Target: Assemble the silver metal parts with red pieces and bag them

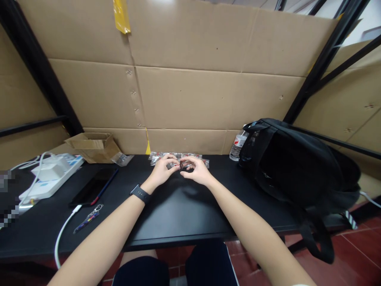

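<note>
Above the far middle of the black table, my left hand and my right hand face each other with bent fingers. A small, thin, dark, shiny piece stands upright between their fingertips, and both hands pinch it from opposite sides. Its exact kind is too small to make out. Just behind the fingers lies a row of clear plastic packets with red and dark bits inside, partly hidden by my hands. A dark watch is on my left wrist.
On the left are a power strip with plugs, a charging phone, a keychain and an open cardboard box. A black backpack and a water bottle stand right. A cardboard wall rises behind.
</note>
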Action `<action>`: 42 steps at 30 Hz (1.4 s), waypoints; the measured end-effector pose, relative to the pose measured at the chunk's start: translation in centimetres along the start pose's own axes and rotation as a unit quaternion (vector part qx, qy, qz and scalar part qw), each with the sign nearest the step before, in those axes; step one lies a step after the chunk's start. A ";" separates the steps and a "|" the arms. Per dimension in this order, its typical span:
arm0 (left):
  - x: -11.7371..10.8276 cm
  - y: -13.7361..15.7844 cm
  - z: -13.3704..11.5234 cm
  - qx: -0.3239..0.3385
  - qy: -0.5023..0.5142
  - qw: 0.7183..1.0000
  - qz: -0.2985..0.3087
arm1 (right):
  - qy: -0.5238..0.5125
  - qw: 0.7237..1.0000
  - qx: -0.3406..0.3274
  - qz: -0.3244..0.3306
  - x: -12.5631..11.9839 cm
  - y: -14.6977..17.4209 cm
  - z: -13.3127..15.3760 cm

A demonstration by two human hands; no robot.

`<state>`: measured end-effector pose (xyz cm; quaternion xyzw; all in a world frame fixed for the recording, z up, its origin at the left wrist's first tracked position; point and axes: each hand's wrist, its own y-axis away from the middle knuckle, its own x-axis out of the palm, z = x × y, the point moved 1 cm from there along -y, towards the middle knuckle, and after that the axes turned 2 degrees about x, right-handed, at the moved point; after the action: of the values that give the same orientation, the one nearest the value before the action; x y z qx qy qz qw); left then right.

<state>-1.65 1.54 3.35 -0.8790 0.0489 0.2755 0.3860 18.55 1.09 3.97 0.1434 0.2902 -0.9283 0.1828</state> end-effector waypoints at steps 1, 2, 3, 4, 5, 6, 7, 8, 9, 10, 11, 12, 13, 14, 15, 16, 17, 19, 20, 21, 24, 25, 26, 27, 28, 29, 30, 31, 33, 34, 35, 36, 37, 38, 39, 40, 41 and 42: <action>0.1 0.0 -0.2 0.002 -0.005 1.000 0.001 | -0.001 1.000 0.000 -0.001 0.1 0.0 0.1; 0.1 0.0 -0.3 0.003 -0.008 1.000 0.000 | -0.001 1.000 0.001 -0.002 0.1 0.0 0.1; 0.1 0.1 -0.4 0.004 -0.010 1.000 -0.001 | -0.002 1.000 0.004 -0.005 0.1 0.1 0.1; 0.2 0.1 -0.6 0.003 -0.012 1.000 -0.003 | -0.003 1.000 0.008 -0.007 0.1 0.1 0.1; 0.1 0.1 -0.7 0.003 -0.013 1.000 -0.005 | -0.006 1.000 0.014 -0.010 0.2 0.1 0.1; 0.1 0.1 -0.8 0.004 -0.016 1.000 -0.007 | -0.010 1.000 0.019 -0.012 0.2 0.1 0.0; 0.1 0.1 -0.9 0.006 -0.020 1.000 -0.008 | -0.015 1.000 0.024 -0.013 0.2 0.0 0.0; 0.0 0.0 -1.0 0.011 -0.026 1.000 -0.010 | -0.020 0.999 0.027 -0.015 0.2 0.0 -0.1; 0.0 0.0 -1.1 0.017 -0.034 0.999 -0.011 | -0.025 0.999 0.028 -0.017 0.2 0.0 -0.1; -0.1 0.0 -1.2 0.023 -0.045 0.999 -0.013 | -0.031 0.999 0.027 -0.020 0.2 0.0 -0.1; -0.1 0.0 -1.3 0.027 -0.057 0.998 -0.012 | -0.037 0.999 0.024 -0.023 0.3 0.0 -0.2; -0.2 0.0 -1.5 0.028 -0.070 0.997 -0.012 | -0.042 0.999 0.022 -0.024 0.3 0.0 -0.2; -0.3 0.0 -1.6 0.029 -0.084 0.996 -0.011 | -0.048 0.998 0.021 -0.024 0.4 0.0 -0.2; -0.3 0.1 -1.7 0.028 -0.097 0.995 -0.011 | -0.055 0.998 0.023 -0.021 0.4 0.0 -0.2; -0.3 0.1 -1.8 0.028 -0.107 0.994 -0.013 | -0.063 0.997 0.027 -0.020 0.5 0.0 -0.2; -0.4 0.1 -1.9 0.029 -0.115 0.993 -0.017 | -0.073 0.997 0.033 -0.020 0.6 0.0 -0.2; -0.4 0.2 -2.0 0.029 -0.121 0.992 -0.020 | -0.085 0.995 0.040 -0.023 0.6 0.1 -0.2; -0.4 0.2 -2.1 0.030 -0.130 0.991 -0.023 | -0.107 0.992 0.053 -0.036 0.6 0.0 -0.2; -0.3 0.2 -2.1 0.029 -0.135 0.990 -0.021 | -0.111 0.991 0.059 -0.041 0.6 0.0 -0.2; -0.3 0.2 -2.1 0.028 -0.140 0.990 -0.019 | -0.106 0.991 0.066 -0.043 0.6 0.0 -0.2; -0.3 0.1 -2.1 0.026 -0.149 0.988 -0.010 | -0.068 0.994 0.079 -0.038 0.5 -0.1 -0.7; -0.3 0.1 -2.0 0.026 -0.148 0.989 -0.007 | -0.059 0.994 0.079 -0.036 0.4 -0.1 -0.8; -0.3 0.1 -2.1 0.027 -0.146 0.989 -0.005 | -0.056 0.995 0.079 -0.036 0.4 -0.1 -1.0; -0.4 0.1 -2.1 0.029 -0.145 0.989 -0.004 | -0.059 0.995 0.078 -0.036 0.4 -0.1 -1.1; -0.4 0.1 -2.2 0.030 -0.148 0.989 -0.003 | -0.064 0.994 0.078 -0.034 0.3 -0.2 -1.2; -0.5 0.1 -2.3 0.033 -0.153 0.988 -0.003 | -0.067 0.994 0.078 -0.030 0.2 -0.2 -1.2; -0.6 0.1 -2.4 0.035 -0.160 0.987 -0.004 | -0.068 0.994 0.077 -0.025 0.2 -0.2 -1.2; -0.7 0.1 -2.4 0.038 -0.166 0.985 -0.004 | -0.065 0.995 0.075 -0.021 0.1 -0.2 -1.1; -0.8 0.1 -2.6 0.042 -0.174 0.984 0.001 | -0.046 0.997 0.066 -0.015 -0.2 -0.3 -0.9; -0.8 0.1 -2.6 0.044 -0.176 0.983 0.006 | -0.033 0.998 0.060 -0.013 -0.3 -0.3 -0.8; -0.8 0.1 -2.6 0.046 -0.175 0.983 0.012 | -0.017 0.998 0.055 -0.013 -0.4 -0.3 -0.7; -0.8 0.1 -2.5 0.048 -0.174 0.983 0.019 | 0.000 0.999 0.051 -0.012 -0.4 -0.2 -0.6; -0.8 0.1 -2.5 0.047 -0.171 0.984 0.026 | 0.018 0.998 0.051 -0.010 -0.5 -0.2 -0.7; -0.8 0.2 -2.4 0.045 -0.166 0.985 0.032 | 0.040 0.998 0.051 -0.006 -0.5 -0.2 -0.7; -0.9 0.2 -2.3 0.043 -0.158 0.986 0.040 | 0.067 0.997 0.047 -0.001 -0.5 -0.2 -0.8; -0.9 0.2 -2.2 0.040 -0.149 0.987 0.050 | 0.095 0.995 0.039 0.005 -0.5 -0.1 -0.9; -1.0 0.2 -2.2 0.040 -0.141 0.987 0.063 | 0.123 0.992 0.028 0.012 -0.5 -0.1 -1.1; -1.0 0.2 -2.1 0.043 -0.133 0.987 0.079 | 0.148 0.989 0.015 0.018 -0.5 0.0 -1.2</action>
<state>-1.63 -0.21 4.84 -0.8104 0.0785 0.4176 0.4033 19.18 1.93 3.24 0.2868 0.2975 -0.8977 0.1527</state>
